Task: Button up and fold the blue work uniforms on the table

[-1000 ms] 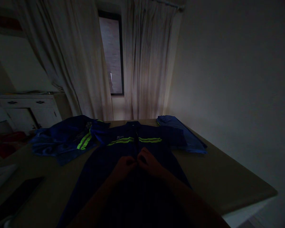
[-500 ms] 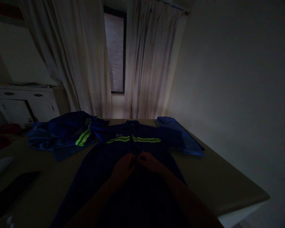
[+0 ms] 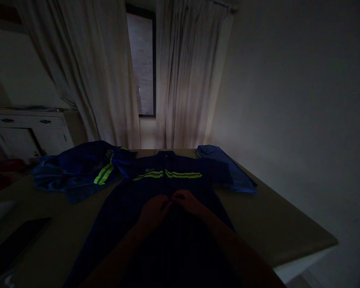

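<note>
Dark blue cloth fills the middle of the table: a dark blue jacket lies spread flat on the tabletop, front up, its collar toward the table's far edge and its hem toward the near edge where we stand. Two yellow-green stripes run across its chest. Our left hand and right hand rest knuckle to knuckle on the jacket's front opening, over the table's centre line. Both are closed, fingers curled and pinching the cloth at the seam. The room is too dim for us to tell whether a button or a zip sits between the fingertips. On the table's far left part a crumpled blue garment lies in a heap, touching the jacket's sleeve. At the table's far right corner a folded blue garment lies beside the other sleeve. Near the table's front left edge lies a dark flat thing. Beyond the table's far edge pale curtains hang on either side of a window, and a white dresser stands off the table's far left side.
</note>
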### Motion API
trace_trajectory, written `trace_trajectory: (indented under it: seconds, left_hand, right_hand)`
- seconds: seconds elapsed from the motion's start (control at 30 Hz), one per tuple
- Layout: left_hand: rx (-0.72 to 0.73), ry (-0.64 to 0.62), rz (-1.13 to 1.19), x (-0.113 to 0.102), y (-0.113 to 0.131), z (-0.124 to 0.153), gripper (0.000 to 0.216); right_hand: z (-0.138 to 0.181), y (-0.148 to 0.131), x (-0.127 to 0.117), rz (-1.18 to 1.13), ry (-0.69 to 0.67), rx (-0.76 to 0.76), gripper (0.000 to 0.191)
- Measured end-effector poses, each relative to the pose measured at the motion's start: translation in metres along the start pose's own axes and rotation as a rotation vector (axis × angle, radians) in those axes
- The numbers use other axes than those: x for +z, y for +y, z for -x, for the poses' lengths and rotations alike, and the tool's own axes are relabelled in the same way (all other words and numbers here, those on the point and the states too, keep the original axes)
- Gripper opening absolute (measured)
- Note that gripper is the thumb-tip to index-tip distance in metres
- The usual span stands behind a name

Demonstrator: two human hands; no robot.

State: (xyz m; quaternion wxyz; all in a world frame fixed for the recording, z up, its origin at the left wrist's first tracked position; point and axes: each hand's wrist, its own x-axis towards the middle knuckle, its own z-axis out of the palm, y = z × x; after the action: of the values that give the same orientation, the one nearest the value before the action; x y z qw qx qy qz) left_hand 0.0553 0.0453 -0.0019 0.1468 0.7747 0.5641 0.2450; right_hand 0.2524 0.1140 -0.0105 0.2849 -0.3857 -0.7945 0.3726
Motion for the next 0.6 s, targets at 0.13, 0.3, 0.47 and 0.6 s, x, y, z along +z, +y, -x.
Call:
trace_trajectory:
  seconds: [0.13,0.3,0.47,0.6]
  left_hand:
    - [0.017,0.033,-0.098,0.003,-0.008,-0.003,0.037]
    - [0.017,0.083,-0.268,0.017,-0.016,0.009,0.049]
    - [-0.014,0.008,-0.321,0.029,-0.013,0.035,0.058]
    - [-0.046,-0.12,-0.349,0.005,0.0,0.024,0.054]
  right_hand:
    - [-0.001,0.0,0.001,0.002,0.218,0.062,0.028]
    - [0.005,-0.004,-0.002,0.074,0.454,0.056,0.036]
    - [0.006,-0.018,0.002,0.349,0.195,0.084,0.014]
    - [-0.012,-0.035,0.012,0.594,0.134,0.224,0.046]
